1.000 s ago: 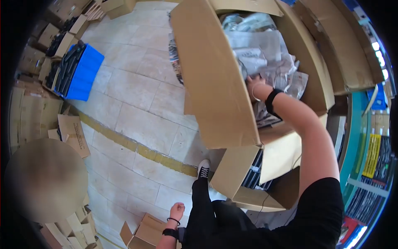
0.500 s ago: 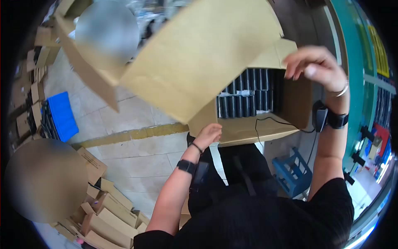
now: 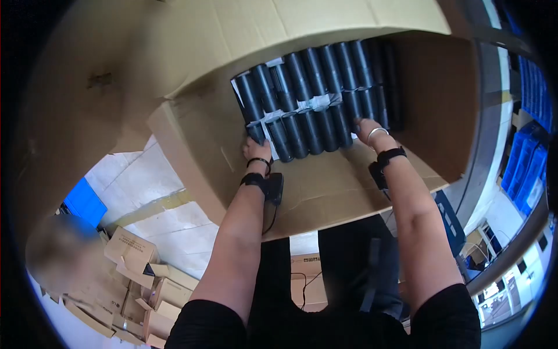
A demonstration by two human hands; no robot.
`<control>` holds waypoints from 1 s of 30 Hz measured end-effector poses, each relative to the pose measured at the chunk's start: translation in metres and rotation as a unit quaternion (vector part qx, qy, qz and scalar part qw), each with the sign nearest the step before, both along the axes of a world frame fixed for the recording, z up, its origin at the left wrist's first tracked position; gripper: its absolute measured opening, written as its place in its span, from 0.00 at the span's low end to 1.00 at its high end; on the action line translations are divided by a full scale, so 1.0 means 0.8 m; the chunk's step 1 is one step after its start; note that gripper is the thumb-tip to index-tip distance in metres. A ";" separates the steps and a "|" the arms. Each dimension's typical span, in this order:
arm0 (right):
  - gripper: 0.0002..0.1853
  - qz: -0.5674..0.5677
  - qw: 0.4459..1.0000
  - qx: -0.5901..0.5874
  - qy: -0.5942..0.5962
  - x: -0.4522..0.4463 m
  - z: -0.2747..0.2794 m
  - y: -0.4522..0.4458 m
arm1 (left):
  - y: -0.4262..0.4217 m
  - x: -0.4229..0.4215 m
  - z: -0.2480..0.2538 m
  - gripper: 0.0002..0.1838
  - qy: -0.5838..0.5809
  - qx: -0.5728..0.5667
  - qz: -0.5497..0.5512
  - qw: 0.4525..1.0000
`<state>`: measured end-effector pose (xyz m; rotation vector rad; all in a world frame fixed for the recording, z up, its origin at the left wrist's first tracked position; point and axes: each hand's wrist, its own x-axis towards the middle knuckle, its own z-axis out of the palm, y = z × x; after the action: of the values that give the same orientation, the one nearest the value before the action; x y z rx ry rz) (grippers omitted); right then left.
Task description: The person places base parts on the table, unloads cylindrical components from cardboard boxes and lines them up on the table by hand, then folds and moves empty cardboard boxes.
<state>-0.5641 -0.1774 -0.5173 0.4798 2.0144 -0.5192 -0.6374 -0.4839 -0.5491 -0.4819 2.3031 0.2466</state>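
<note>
Two rows of black cylinders [image 3: 314, 128] lie side by side inside a large cardboard box [image 3: 325, 198], with bits of white paper [image 3: 317, 103] between the rows. My left hand [image 3: 256, 150] is in the box at the left end of the nearer row, its fingers closed around the end of a black cylinder. Toward the right of the same row, my right hand [image 3: 370, 130] has its fingers bent against the end of another black cylinder. Part of its grip is hidden.
A raised box flap [image 3: 325, 17] spans the far side. Folded and opened cartons [image 3: 133, 250] are piled at lower left, near a blue bin [image 3: 85, 202]. Blue containers [image 3: 526, 163] stand at right. A blue stool [image 3: 450, 224] is beside the box.
Both hands have moved into the box and onto the cylinders; the right came down from above the box's right side. The view is now closer over the box, and the big flap has swung away.
</note>
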 end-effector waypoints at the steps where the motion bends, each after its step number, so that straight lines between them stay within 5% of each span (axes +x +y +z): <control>1: 0.27 -0.027 0.999 0.017 0.043 -0.002 -0.026 -0.011 | -0.002 -0.002 -0.020 0.29 -0.007 -0.011 0.001 1.000; 3: 0.33 -0.057 0.994 0.036 0.084 -0.011 -0.065 -0.031 | -0.013 0.001 -0.065 0.33 0.097 0.077 0.031 0.992; 7: 0.33 0.003 0.989 0.112 0.095 -0.015 -0.106 -0.056 | -0.019 0.014 -0.122 0.34 0.127 0.072 0.099 0.984; 12: 0.28 0.000 0.974 0.146 0.171 0.007 -0.115 -0.068 | -0.017 0.030 -0.119 0.35 0.080 -0.008 0.025 0.996; 15: 0.25 -0.039 0.975 0.101 0.195 0.003 -0.098 -0.059 | -0.032 0.038 -0.101 0.36 0.182 0.245 0.124 0.944; 19: 0.22 0.000 0.986 0.011 0.166 -0.005 -0.096 -0.038 | -0.017 0.037 -0.073 0.30 0.098 0.336 0.075 0.934; 24: 0.18 -0.037 0.978 0.041 0.200 0.002 -0.116 -0.044 | 0.006 0.056 -0.108 0.36 0.074 0.277 0.042 0.957; 28: 0.18 0.010 0.979 -0.037 0.200 -0.014 -0.088 -0.032 | -0.002 0.073 -0.123 0.46 0.152 0.337 0.075 0.926; 30: 0.18 0.033 0.971 -0.107 0.210 -0.017 -0.081 -0.029 | -0.005 0.066 -0.114 0.47 0.042 0.371 0.163 0.913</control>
<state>-0.5778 -0.2003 -0.5823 0.1776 2.3289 -0.8431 -0.5849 -0.4880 -0.6400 -0.4500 1.9895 1.2664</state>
